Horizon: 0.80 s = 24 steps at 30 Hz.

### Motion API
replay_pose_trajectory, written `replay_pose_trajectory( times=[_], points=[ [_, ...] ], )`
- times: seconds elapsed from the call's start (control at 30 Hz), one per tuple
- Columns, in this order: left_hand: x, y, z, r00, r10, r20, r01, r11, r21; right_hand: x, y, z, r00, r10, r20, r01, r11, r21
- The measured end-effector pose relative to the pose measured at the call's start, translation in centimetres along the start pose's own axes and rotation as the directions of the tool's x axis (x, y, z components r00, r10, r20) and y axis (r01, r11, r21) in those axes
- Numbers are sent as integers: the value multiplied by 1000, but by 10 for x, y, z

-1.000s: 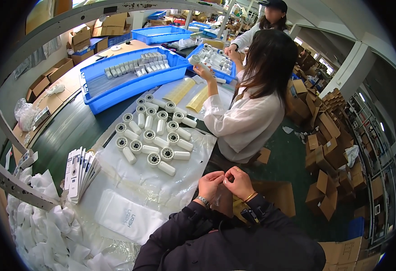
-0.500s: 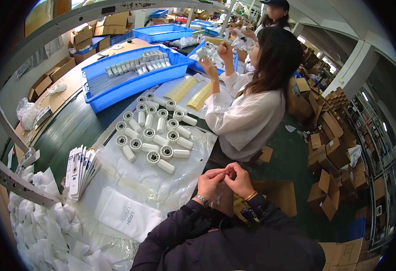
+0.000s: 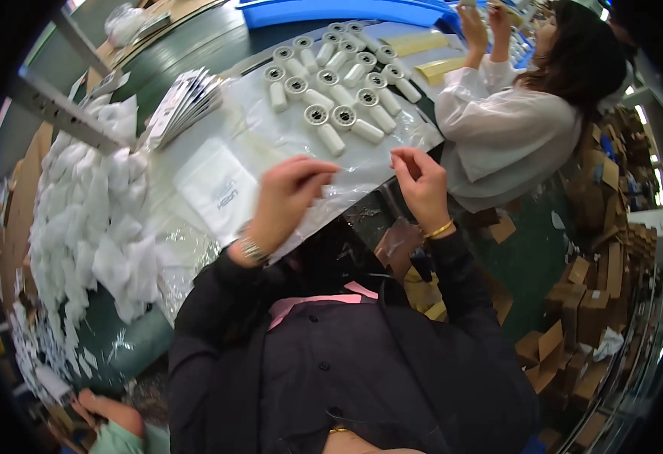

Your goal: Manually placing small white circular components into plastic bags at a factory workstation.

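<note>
My left hand (image 3: 294, 198) hovers over the front edge of the plastic-covered table, its fingers bent and slightly blurred, with a gap between thumb and index finger. No object shows in it. Off to its right, my right hand (image 3: 424, 188) is raised with thumb and fingertips brought together; whatever they may pinch is too small to make out. Beyond both hands stand and lie several white plastic pieces (image 3: 344, 117), with round dark-centred ends and short cylinders. A flat white printed bag (image 3: 216, 189) lies left of my left hand.
A fanned stack of white flat cartons (image 3: 182, 106) lies at the left, above a heap of white bags (image 3: 108, 227). A blue bin (image 3: 347, 13) stands at the far edge. A co-worker in a white shirt (image 3: 502, 136) is close at right; cardboard boxes (image 3: 585, 310) crowd the floor.
My hands, together at the fingertips before, have come apart and moved forward over the table edge, the left one leftward. The view has tipped down toward my body.
</note>
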<state>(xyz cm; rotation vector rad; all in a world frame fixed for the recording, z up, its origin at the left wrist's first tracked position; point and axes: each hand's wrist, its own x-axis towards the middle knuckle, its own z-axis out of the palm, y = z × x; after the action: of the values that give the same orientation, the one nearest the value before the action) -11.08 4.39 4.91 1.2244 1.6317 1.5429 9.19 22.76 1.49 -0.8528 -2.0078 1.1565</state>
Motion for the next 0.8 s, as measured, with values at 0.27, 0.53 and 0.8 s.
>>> replay_pose_trajectory(
  times=[0.27,0.53,0.8],
  points=[
    [-254,24,-134,548,-33,-836,496,817,293,70,-17,56,963,-73,260,164,924,-345],
    [-492,-11,-111,129,85,-988,989,-85,122,89,-15,108,901,-235,364,430,583,-690],
    [-377,38,-101,203,268,-942,971,71,229,71,-2,103,774,-386,503,618,635,-463]
  ],
)
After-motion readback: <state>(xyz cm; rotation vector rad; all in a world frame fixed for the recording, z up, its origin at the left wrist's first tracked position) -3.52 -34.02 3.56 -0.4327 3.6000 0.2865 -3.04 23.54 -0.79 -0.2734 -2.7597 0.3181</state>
